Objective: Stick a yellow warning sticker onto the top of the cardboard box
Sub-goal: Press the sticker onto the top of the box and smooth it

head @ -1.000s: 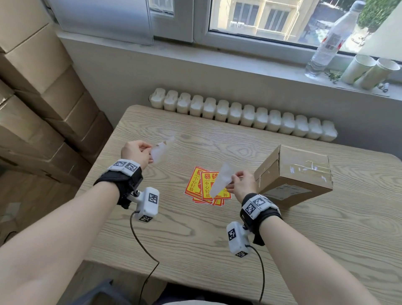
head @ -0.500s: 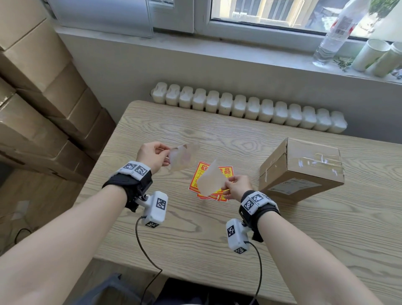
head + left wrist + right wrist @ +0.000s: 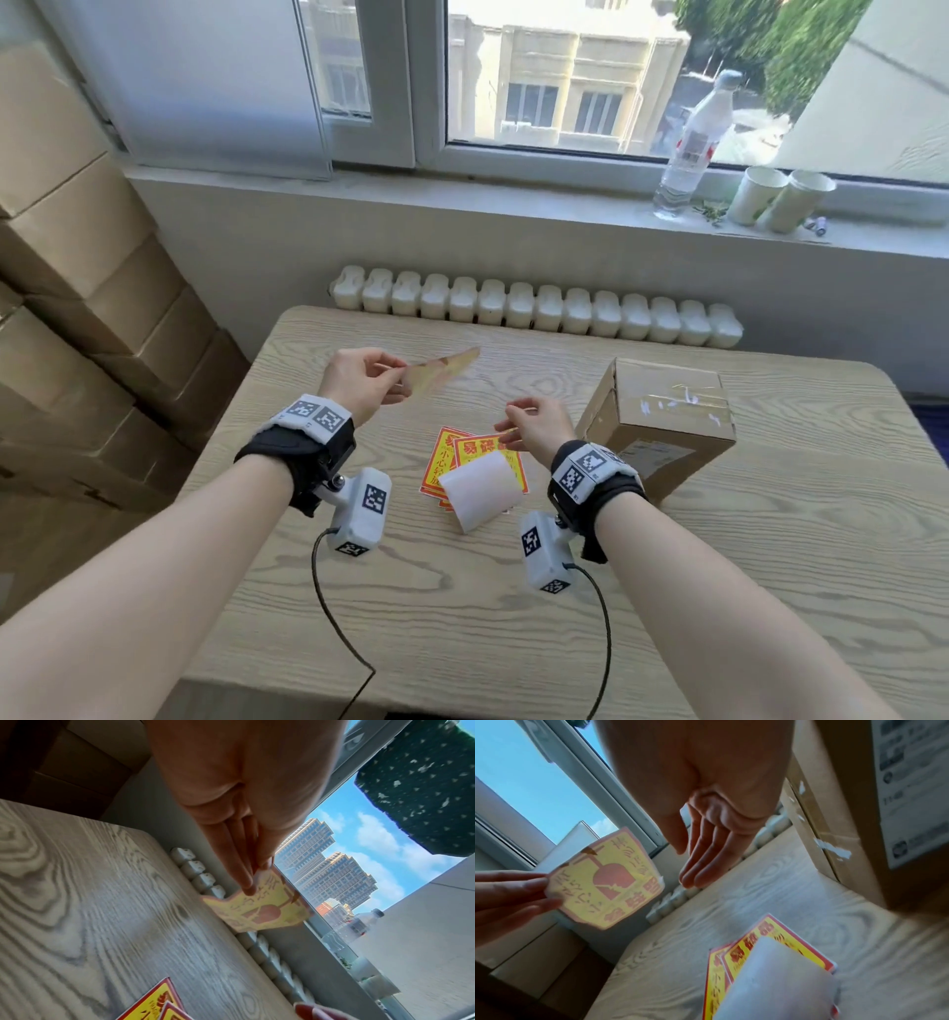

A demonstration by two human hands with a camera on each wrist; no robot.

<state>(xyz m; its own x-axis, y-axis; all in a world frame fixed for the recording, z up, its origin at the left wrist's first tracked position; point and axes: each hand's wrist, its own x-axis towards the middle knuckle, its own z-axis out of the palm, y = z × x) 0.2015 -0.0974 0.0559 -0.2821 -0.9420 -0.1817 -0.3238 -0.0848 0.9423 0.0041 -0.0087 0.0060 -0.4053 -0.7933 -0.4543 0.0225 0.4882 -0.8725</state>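
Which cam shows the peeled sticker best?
Right wrist: the peeled sticker faces the lens, its print seen reversed through the back, left hand pinching one edge. Left wrist shows it smaller, partly behind fingers. Head shows it nearly edge-on, print unreadable.

My table (image 3: pixel 667 591): pale wood grain, rounded corners. Stack of spare red-and-yellow labels (image 3: pixel 447 465) lies flat near its middle; curled white backing paper (image 3: pixel 480 491) rests on top of them. White ribbed radiator (image 3: pixel 534 311) runs along wall just behind table's far edge. On windowsill above: clear plastic bottle (image 3: pixel 693 146) upright, two paper cups (image 3: pixel 780 198) tipped over beside it. Brown cartons (image 3: pixel 67 288) stacked against wall to my left. Buildings and trees beyond window glass.
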